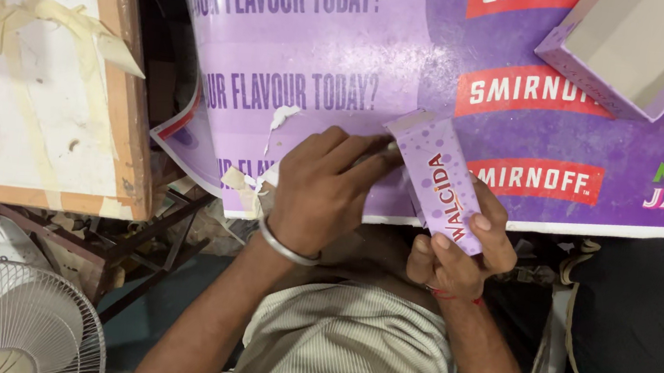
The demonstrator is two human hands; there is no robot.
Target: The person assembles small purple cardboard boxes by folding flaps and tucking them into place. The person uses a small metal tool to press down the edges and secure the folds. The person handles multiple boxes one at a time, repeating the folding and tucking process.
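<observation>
While right hand clamps narrow lilac carton from below, grip closed round its lower end, carton tilts up over desk edge, open top flap turned toward left hand. Left hand pinches small tool at flap; tool mostly hidden, kind unclear. Carton: thin card, glossy, dotted print. Beneath: glossy purple poster covering desk. Open box far right, plain card inside. Fan lower left.
</observation>
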